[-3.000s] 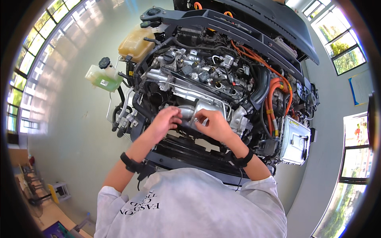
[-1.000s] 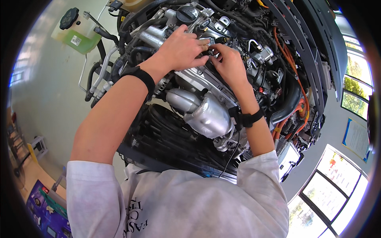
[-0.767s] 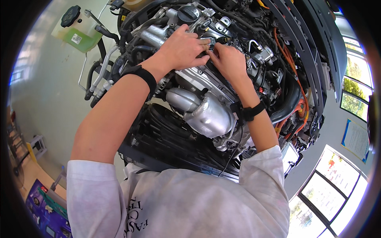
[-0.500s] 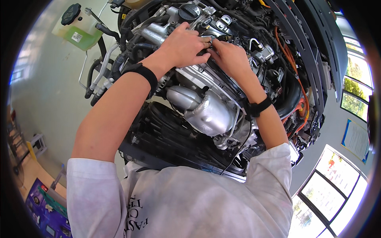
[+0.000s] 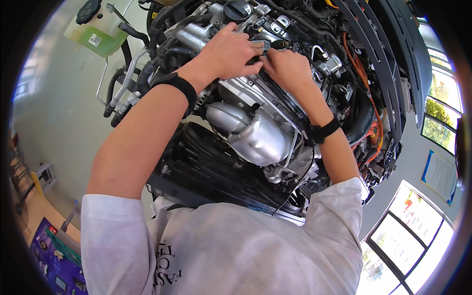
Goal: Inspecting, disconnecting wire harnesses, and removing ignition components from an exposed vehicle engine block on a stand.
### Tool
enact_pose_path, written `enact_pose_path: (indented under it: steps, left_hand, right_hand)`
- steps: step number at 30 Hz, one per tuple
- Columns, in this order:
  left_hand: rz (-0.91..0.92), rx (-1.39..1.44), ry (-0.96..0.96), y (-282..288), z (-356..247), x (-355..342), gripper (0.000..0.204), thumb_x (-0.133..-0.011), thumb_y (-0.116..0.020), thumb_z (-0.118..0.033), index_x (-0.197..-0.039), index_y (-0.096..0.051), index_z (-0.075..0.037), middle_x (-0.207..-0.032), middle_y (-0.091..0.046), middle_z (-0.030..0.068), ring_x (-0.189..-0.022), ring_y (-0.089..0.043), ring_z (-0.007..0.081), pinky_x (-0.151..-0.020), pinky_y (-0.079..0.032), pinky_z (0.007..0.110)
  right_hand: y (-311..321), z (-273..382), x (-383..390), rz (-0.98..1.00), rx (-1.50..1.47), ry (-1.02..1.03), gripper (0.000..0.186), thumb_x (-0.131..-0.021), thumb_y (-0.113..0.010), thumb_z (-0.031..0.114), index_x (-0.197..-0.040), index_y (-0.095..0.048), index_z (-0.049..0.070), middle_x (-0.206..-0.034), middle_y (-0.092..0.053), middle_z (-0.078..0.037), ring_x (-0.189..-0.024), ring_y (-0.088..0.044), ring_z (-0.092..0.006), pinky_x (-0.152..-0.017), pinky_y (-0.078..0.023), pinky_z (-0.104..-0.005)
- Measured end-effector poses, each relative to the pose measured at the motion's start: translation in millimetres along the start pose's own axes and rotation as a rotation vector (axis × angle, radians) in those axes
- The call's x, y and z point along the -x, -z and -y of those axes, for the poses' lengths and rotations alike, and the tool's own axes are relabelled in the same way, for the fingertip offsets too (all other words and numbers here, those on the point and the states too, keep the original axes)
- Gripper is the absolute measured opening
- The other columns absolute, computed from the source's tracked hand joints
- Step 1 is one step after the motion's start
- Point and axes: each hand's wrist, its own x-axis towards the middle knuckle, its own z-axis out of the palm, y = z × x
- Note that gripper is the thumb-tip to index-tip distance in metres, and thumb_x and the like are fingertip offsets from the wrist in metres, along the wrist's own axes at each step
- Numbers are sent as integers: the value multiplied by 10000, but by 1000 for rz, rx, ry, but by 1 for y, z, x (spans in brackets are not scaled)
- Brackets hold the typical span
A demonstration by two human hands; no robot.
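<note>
Both my hands meet over the top of a car engine. My left hand (image 5: pixel 232 53) lies back-up, with its thumb and forefinger bent in toward a small pale, clear-looking piece (image 5: pixel 266 44). Just right of that piece is a black connector (image 5: pixel 279 44). My right hand (image 5: pixel 289 70) is closed, its thumb and fingertips pinched beside the left fingertips. What the pinched fingers hold is too small and covered to name. Ahead of my left hand sits the black oil filler cap (image 5: pixel 236 11). Below both hands is a silver heat shield (image 5: pixel 263 140).
A reservoir of green fluid (image 5: pixel 98 38) and hoses (image 5: pixel 129 81) stand at the left. Orange cables (image 5: pixel 358 66) run down the right side, inside a dark frame (image 5: pixel 388 59). Black fan housing (image 5: pixel 206 167) lies between my body and the engine.
My right hand has drawn slightly away from the left fingertips, so more of the pale piece and the black connector shows. My left hand stays almost in place.
</note>
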Motion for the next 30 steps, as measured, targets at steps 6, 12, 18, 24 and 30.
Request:
enact_pose_path:
  steps: [6, 12, 18, 24, 30]
  left_hand:
    - [21, -11, 19, 0, -1, 0, 348, -834, -544, -382, -977, -710, -111, -1122, -664, -36, -849, -603, 158, -887, -387, 380]
    - [10, 7, 12, -1, 0, 0, 349, -829, -545, -388, -977, -711, -118, -1120, -663, -39, -846, -601, 153, -882, -388, 375]
    - [24, 14, 17, 1, -1, 0, 347, -828, -548, -385, -972, -716, -118, -1130, -662, -39, -833, -599, 152, -877, -391, 374]
    - [6, 2, 9, -1, -1, 1, 352, -833, -542, -380, -995, -717, -121, -1144, -657, -38, -852, -598, 152, -899, -385, 378]
    - [50, -11, 18, 2, -1, 0, 353, -841, -535, -385, -993, -715, -123, -1146, -656, -43, -862, -599, 149, -908, -384, 381]
  right_hand:
    - [-4, -4, -1, -46, -64, 49, 282, -876, -544, 331, -842, -604, 57, -672, -648, -131, -605, -644, -323, -551, -519, -424]
    - [-7, -6, 2, -74, -46, 52, 305, -858, -581, 369, -845, -604, 66, -674, -646, -130, -609, -641, -326, -547, -517, -422]
    - [-3, 0, -2, 7, -44, -14, 275, -855, -586, 347, -849, -594, 73, -693, -644, -138, -663, -642, -336, -575, -513, -438]
    - [-4, -6, 2, 40, -110, -25, 287, -864, -573, 353, -846, -612, 69, -727, -651, -147, -687, -643, -351, -600, -515, -450]
    - [-1, -1, -1, 35, -37, -12, 325, -860, -579, 373, -859, -617, 50, -755, -660, -154, -680, -653, -347, -596, -529, -437]
